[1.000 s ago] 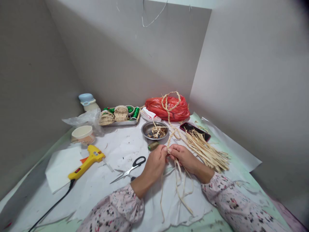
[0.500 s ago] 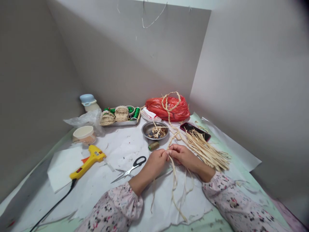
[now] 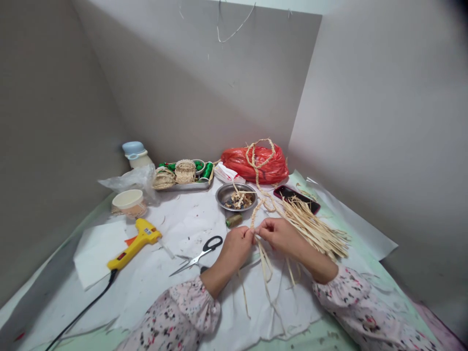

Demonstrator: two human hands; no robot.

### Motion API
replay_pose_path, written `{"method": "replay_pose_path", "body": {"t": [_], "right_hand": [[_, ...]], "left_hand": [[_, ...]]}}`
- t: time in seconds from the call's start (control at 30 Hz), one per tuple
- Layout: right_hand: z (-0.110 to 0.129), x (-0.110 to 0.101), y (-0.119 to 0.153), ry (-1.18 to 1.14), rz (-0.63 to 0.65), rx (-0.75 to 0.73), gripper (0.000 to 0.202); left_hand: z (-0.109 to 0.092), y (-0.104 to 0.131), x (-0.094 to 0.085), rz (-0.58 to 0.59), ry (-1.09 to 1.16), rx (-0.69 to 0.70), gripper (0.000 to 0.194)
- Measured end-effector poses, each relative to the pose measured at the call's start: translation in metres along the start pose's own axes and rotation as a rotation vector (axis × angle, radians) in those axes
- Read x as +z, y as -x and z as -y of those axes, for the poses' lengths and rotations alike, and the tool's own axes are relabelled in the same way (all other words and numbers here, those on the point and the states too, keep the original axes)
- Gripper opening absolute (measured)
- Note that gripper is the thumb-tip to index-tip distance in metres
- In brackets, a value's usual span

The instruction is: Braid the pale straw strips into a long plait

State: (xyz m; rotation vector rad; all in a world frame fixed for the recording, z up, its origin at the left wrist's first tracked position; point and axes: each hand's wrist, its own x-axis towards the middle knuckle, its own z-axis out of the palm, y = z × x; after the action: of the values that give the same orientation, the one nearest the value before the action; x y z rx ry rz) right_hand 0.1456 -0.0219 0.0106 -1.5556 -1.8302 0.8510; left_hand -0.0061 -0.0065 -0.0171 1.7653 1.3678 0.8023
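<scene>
A pale straw braid (image 3: pixel 256 213) runs from my fingers up over the red plastic bag, where it lies in loops. My left hand (image 3: pixel 238 244) pinches the near end of the braid between thumb and fingers. Close beside it, my right hand (image 3: pixel 278 236) is closed on a loose straw strand (image 3: pixel 262 256) at the same spot. Several unbraided strands hang below both hands onto the white cloth. The exact grip of the fingertips is partly hidden. To the right, a bundle of straw strips (image 3: pixel 316 226) lies by my right forearm.
Scissors (image 3: pixel 199 256) and a yellow glue gun (image 3: pixel 133 243) lie to the left. Behind my hands are a metal bowl (image 3: pixel 220 199) of scraps and a thread spool (image 3: pixel 234 221). Farther back stand a tray (image 3: pixel 190 186) and the red bag (image 3: pixel 234 161). A phone (image 3: pixel 283 192) rests at right.
My right hand has shifted slightly, its forearm swinging outward to the right. The loose strands below have spread and moved. The left hand stays pinched on the braid.
</scene>
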Motion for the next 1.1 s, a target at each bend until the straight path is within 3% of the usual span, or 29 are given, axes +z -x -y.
{"method": "replay_pose_path", "body": {"t": [0.17, 0.33, 0.53, 0.7, 0.83, 0.97, 1.03, 1.1], "right_hand": [[0.017, 0.013, 0.019, 0.465, -0.128, -0.178, 0.017], [0.023, 0.036, 0.034, 0.897, -0.140, -0.260, 0.020], [0.022, 0.058, 0.041, 0.949, -0.194, -0.247, 0.024], [0.027, 0.061, 0.048, 0.942, -0.188, -0.233, 0.029], [0.036, 0.051, 0.052, 0.900, -0.063, -0.228, 0.023], [0.054, 0.025, 0.057, 0.815, 0.119, -0.176, 0.019], [0.061, 0.004, 0.055, 0.704, 0.117, -0.193, 0.016], [0.061, -0.017, 0.049, 0.721, 0.001, -0.102, 0.021]], "left_hand": [[-0.004, 0.003, 0.000, 0.039, 0.339, -0.144, 0.029], [-0.007, 0.007, -0.001, 0.123, 0.604, -0.231, 0.033], [-0.003, 0.009, -0.002, 0.190, 0.624, -0.251, 0.039], [-0.010, 0.010, -0.004, 0.177, 0.674, -0.283, 0.035], [-0.008, 0.006, -0.005, 0.145, 0.668, -0.284, 0.035], [-0.002, 0.002, -0.006, 0.152, 0.654, -0.257, 0.037], [0.000, 0.001, -0.007, 0.169, 0.658, -0.246, 0.036], [0.001, 0.001, -0.008, 0.199, 0.668, -0.236, 0.034]]}}
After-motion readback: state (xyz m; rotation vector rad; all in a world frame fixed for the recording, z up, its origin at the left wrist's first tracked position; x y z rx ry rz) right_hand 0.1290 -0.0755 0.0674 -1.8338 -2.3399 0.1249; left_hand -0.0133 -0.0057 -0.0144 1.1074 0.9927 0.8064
